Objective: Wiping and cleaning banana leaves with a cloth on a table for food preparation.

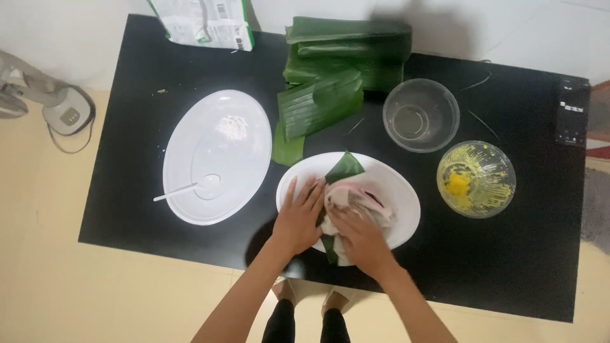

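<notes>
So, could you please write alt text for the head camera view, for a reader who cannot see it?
Two bare hands, left hand and right hand, press a pale cloth onto a banana leaf lying on a white oval plate, on a black table. Nearby are folded leaves and two glass bowls.

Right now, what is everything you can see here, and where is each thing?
Table: one, black, centre.
Oval plates: two, white; left one with a plastic spoon, the other under the hands.
Banana leaves: green stack, top centre.
Leaf piece: one, green, on the right plate.
Cloth: one, pale pinkish, on that leaf.
Clear bowl: one, empty.
Glass bowl: one, yellow residue, right.
Bag: white-green, top.
Left hand: flat on leaf.
Right hand: on cloth.
</notes>
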